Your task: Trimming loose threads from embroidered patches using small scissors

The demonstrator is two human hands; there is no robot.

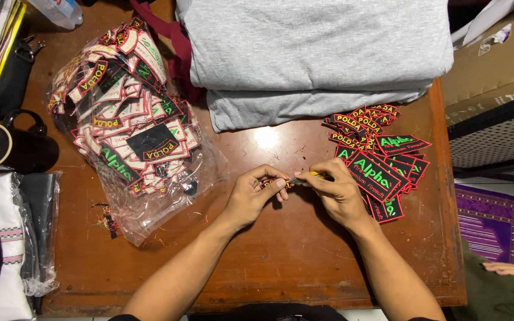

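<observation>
My left hand (256, 195) pinches a small black patch with a red border (269, 182) above the middle of the wooden table (281, 255). My right hand (335, 191) holds a thin tool with a yellow handle (306, 176) against that patch. Just right of my right hand lies a pile of black patches with red edges and green lettering (388, 169). Smaller patches of the same kind (361, 123) are heaped behind it. A clear plastic bag (127, 119) stuffed with several more patches lies to the left of my hands.
Folded grey cloth (310, 53) is stacked at the back. A black mug (7, 145) and a white bag (1, 238) sit at the left edge. Cardboard boxes (495, 65) and a purple mat (498, 223) lie off the right side, where another person's hand (510, 270) shows.
</observation>
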